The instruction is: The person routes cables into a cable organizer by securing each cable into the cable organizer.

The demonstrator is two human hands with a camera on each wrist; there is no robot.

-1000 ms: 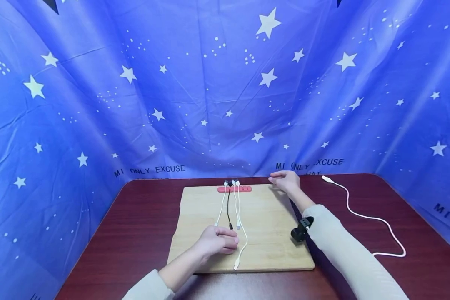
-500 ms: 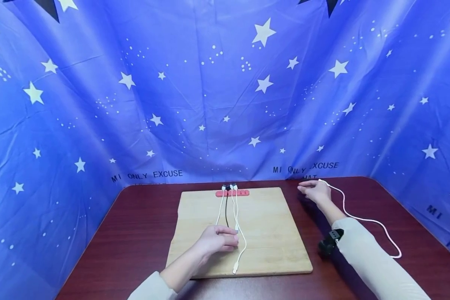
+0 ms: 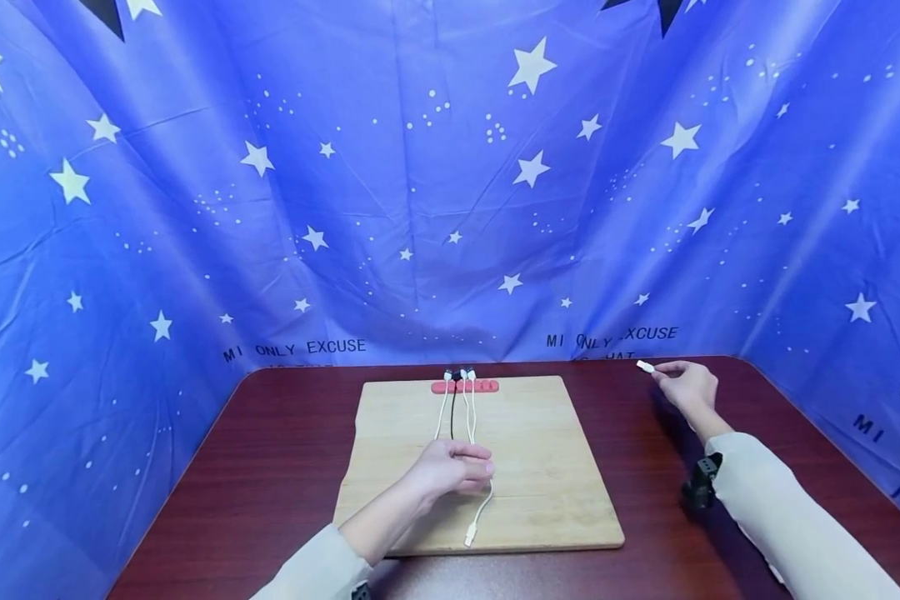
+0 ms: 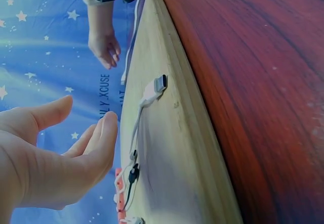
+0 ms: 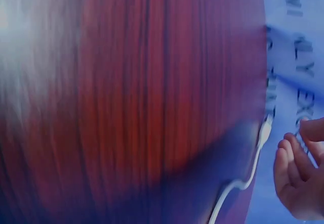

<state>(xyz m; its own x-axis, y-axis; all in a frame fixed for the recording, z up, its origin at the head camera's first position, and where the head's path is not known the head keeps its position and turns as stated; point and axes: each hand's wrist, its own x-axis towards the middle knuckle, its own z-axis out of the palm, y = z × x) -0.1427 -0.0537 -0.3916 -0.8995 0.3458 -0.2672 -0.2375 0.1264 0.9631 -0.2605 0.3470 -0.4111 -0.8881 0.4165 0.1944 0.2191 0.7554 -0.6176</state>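
My left hand [image 3: 450, 468] hovers over the wooden board [image 3: 540, 467], fingers relaxed and holding nothing; in the left wrist view thumb and fingertips stand apart. Beneath and past it run several white cables [image 3: 474, 412] and a black cable [image 3: 452, 417], held at the far edge in a red cable clip strip [image 3: 487, 386]. One white USB plug [image 4: 156, 88] lies on the board near the front edge. Over the table's far right, my right hand [image 3: 690, 387] has its fingertips beside a loose white cable's plug [image 3: 645, 367]; the right wrist view shows this white cable [image 5: 255, 155] apart from the loosely bent fingers.
The board lies on a dark red wooden table [image 3: 285, 467]. A blue curtain [image 3: 390, 208] with stars hangs behind and on both sides. Black wrist cameras [image 3: 699, 483] are strapped at the sleeves.
My right hand has moved from the board's far right corner rightward to the loose cable's plug. The left hand has shifted slightly right and away, now covering more of the cables.
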